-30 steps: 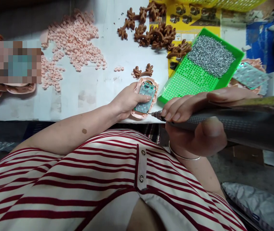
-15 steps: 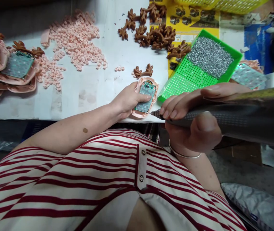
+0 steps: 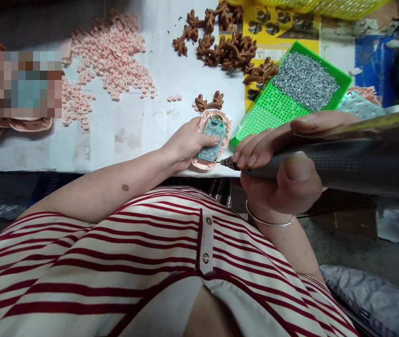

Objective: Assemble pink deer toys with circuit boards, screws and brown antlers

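My left hand (image 3: pixel 188 142) grips a pink plastic toy shell (image 3: pixel 203 164) by its left side, thumb pressed on the green circuit board (image 3: pixel 210 146) inside it. Brown antlers (image 3: pixel 209 101) stick out at the shell's top end. In my right hand (image 3: pixel 272 164) is an electric screwdriver (image 3: pixel 346 159), held nearly level with its body running off to the right. Its thin bit meets the lower right corner of the board. Whether a screw sits at the tip is too small to tell.
A green basket (image 3: pixel 255 122) of small silvery screws (image 3: pixel 306 82) stands right of the shell. Small pink parts (image 3: pixel 115 56) lie heaped at the back left, brown antler pieces (image 3: pixel 230 49) at the back middle. Stacked pink shells (image 3: pixel 32 124) at far left are partly blurred out.
Both hands keep their holds. The screwdriver's body has tilted up slightly at the right, its bit staying at the board's lower right corner.
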A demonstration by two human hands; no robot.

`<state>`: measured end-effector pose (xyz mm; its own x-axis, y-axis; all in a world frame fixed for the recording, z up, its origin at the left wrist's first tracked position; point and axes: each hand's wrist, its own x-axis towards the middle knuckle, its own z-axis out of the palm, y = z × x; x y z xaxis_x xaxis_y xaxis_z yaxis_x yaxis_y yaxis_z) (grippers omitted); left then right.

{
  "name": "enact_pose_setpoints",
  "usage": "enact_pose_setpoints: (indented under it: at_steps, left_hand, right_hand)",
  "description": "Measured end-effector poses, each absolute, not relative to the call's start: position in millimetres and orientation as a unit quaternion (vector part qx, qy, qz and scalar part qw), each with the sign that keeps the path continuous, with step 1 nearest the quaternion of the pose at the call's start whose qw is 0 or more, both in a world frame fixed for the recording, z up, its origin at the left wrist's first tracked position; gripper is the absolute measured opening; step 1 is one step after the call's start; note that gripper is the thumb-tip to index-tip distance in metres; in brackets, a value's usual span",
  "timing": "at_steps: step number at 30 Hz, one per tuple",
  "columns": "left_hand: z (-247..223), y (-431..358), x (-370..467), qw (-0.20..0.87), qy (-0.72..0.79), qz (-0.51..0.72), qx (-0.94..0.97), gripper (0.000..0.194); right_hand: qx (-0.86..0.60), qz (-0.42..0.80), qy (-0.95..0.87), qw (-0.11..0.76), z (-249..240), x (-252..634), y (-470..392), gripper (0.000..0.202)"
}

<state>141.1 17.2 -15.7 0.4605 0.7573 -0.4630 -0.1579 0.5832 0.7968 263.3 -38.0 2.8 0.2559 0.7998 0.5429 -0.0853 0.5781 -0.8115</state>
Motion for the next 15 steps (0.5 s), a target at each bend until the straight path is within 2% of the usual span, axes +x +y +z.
enact_pose_setpoints:
  at_steps: [7, 15]
  left_hand:
    - [-17.0, 16.3, 140.7, 0.78, 0.427, 0.298, 0.347, 0.037]
    - [-16.5, 17.0, 140.6, 0.782, 0.427, 0.298, 0.341, 0.039]
  right_hand:
    - [-0.349, 0.237, -0.527, 0.738, 7.3, 253.9, -35.4, 0.021]
    - [-0.317, 0.248, -0.542, 0.738, 6.6, 256.7, -34.3, 0.024]
